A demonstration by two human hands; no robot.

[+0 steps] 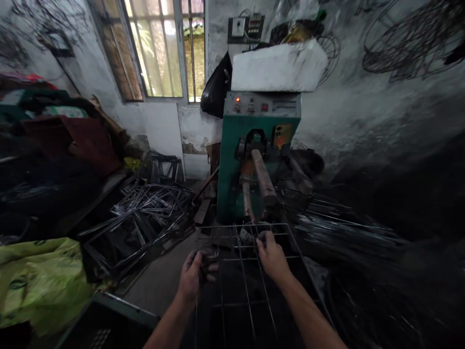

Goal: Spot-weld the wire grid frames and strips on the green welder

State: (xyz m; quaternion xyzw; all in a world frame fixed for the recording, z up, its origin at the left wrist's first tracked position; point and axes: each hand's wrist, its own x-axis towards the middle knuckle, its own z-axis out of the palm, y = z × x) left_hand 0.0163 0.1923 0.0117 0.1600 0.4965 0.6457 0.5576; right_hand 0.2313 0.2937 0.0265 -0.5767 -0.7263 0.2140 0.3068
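Observation:
A wire grid [232,259] of thin crossing rods stretches out in front of me, its far edge near a green machine. My left hand [194,274] is closed around the grid's left edge, with the thumb on top and fingers partly beneath the wires. Farther in, to the right, my right hand [271,254] pinches at one of the lengthwise wires, fingertips pressed together. Just beyond the grid, two thick rod-like arms [264,179] jut from the green machine [230,160], one above the other. Dim light hides the wires' near ends.
Bent wire frames [145,208] lie heaped on the floor at left, beside a yellow-green sack [39,281]. A dark green crate [116,315] stands at lower left. Bundled metal rods [337,225] lie blurred at right. A white foam box [276,68] rests on the machine.

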